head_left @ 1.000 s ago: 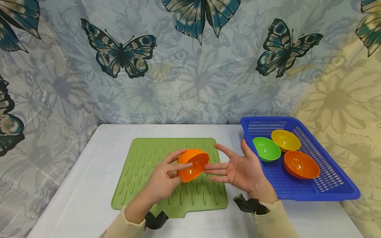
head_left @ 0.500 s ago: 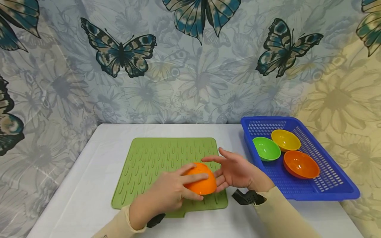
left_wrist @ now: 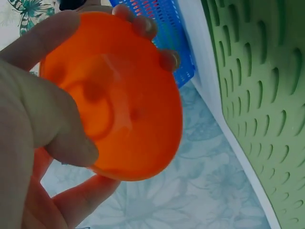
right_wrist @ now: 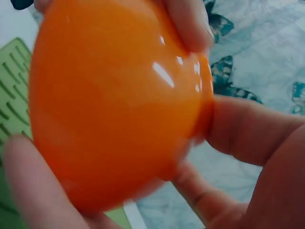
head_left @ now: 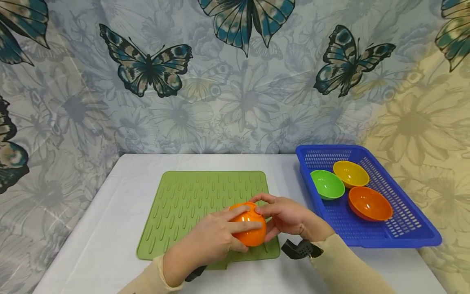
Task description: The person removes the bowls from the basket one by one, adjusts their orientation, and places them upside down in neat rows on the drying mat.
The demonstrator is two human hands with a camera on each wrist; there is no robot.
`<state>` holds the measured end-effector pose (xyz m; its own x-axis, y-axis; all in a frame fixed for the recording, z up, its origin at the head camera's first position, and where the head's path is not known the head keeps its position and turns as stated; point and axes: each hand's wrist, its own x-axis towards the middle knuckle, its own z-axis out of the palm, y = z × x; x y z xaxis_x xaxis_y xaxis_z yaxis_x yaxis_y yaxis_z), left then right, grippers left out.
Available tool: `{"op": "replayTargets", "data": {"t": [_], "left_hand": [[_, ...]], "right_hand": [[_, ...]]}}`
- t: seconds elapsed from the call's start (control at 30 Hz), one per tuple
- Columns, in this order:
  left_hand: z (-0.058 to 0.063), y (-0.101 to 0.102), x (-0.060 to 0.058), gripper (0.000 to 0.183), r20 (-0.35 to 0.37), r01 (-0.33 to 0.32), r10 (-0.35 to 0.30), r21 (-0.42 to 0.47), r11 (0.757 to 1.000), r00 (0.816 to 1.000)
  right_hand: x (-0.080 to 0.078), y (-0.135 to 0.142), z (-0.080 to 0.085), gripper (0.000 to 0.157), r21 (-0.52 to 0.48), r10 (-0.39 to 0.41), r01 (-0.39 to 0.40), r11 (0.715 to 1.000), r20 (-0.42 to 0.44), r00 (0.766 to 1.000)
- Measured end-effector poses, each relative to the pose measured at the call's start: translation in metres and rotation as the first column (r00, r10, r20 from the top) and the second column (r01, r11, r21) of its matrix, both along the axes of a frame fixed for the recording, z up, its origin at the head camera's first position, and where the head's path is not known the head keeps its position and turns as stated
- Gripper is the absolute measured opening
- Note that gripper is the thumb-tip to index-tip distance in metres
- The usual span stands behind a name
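An orange bowl (head_left: pixel 256 238) is held between both hands above the right part of the green mat (head_left: pixel 183 204), turned so that its rounded outside shows in the head view. My left hand (head_left: pixel 211 234) grips it from the left, fingers spread across the outside. From the right, my right hand (head_left: pixel 290 216) holds the bowl's edge with curled fingers. In the left wrist view the bowl (left_wrist: pixel 138 148) shows a round ring at its base, with fingertips along its far edge. The bowl (right_wrist: pixel 114 95) fills much of the right wrist view, fingers on both sides.
On the right stands a blue perforated basket (head_left: pixel 371 236). Inside it are a green bowl (head_left: pixel 328 185), a yellow bowl (head_left: pixel 351 174) and another orange bowl (head_left: pixel 370 204). A white cloth (head_left: pixel 110 220) covers the table, and a butterfly-patterned curtain (head_left: pixel 249 122) hangs behind.
The held bowl has turned from showing its hollow to showing its outside, and moved right and nearer. My right hand has gone from spread fingers to holding the bowl.
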<state>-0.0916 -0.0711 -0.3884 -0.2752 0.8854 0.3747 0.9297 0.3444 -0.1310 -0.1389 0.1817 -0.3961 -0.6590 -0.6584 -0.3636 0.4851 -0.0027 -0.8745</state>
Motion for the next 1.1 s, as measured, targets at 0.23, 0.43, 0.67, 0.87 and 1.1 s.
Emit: {"op": "replayTargets", "data": {"t": [0.23, 0.43, 0.67, 0.87, 1.1], "left_hand": [[-0.011, 0.007, 0.007, 0.074, 0.296, -0.213, 0.185, 0.067, 0.975, 0.937], [-0.013, 0.016, 0.007, 0.099, 0.799, -0.573, 0.258, 0.129, 0.81, 0.543], [-0.01, 0.017, -0.001, 0.098, 0.944, -0.663, 0.037, 0.202, 0.721, 0.328], [-0.01, 0.016, -0.007, 0.09, 0.896, -0.69, 0.171, 0.181, 0.7, 0.409], [-0.015, 0.011, -0.01, 0.083, 0.836, -0.702, 0.307, 0.125, 0.701, 0.455]], "right_hand": [[0.012, -0.006, 0.008, 0.036, 0.135, -0.218, 0.269, 0.954, -0.307, 0.926], [0.024, -0.019, 0.015, 0.033, 0.234, -0.316, 0.499, 0.834, -0.537, 0.782], [0.036, -0.028, 0.01, 0.037, 0.311, -0.279, 0.603, 0.734, -0.672, 0.686], [0.045, -0.036, 0.003, 0.047, 0.306, -0.261, 0.623, 0.72, -0.712, 0.651], [0.049, -0.045, -0.008, 0.073, 0.33, -0.249, 0.574, 0.749, -0.663, 0.706]]}}
